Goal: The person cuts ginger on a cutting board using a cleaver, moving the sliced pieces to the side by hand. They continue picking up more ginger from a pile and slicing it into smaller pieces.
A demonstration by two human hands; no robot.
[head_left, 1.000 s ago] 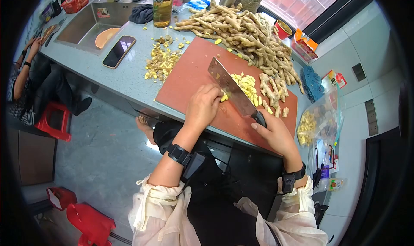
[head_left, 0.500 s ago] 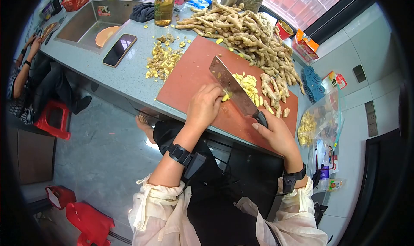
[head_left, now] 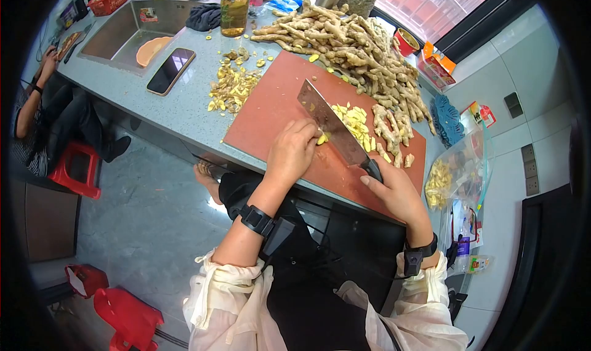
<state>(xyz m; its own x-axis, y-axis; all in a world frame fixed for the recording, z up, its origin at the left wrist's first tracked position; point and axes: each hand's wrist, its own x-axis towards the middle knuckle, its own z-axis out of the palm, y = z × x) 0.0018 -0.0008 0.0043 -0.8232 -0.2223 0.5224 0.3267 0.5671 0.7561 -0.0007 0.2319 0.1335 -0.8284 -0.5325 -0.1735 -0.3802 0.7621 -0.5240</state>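
Observation:
My right hand [head_left: 394,192] grips the black handle of a cleaver [head_left: 335,126], its broad blade slanting up and left across the reddish-brown cutting board [head_left: 261,114]. Against the blade's left side, my left hand [head_left: 292,149] is closed with curled fingertips on a small piece of ginger [head_left: 322,138], mostly hidden under the fingers. Cut yellow ginger slices [head_left: 354,124] lie just beyond the blade. Several unpeeled ginger knobs [head_left: 388,129] rest on the board's right part. A big heap of whole ginger [head_left: 351,43] covers the counter behind and overlaps the board's far edge.
Ginger scraps [head_left: 234,86] and a phone [head_left: 171,72] lie on the counter [head_left: 184,108] left of the board, near a sink [head_left: 101,37]. A lidded bottle of liquid [head_left: 235,9] stands behind. A plastic bag with ginger [head_left: 440,181] sits right. Another person [head_left: 37,114] sits far left.
Both my hands and the cleaver stay almost in the same place. At far left, the other person's hands and arm have shifted slightly.

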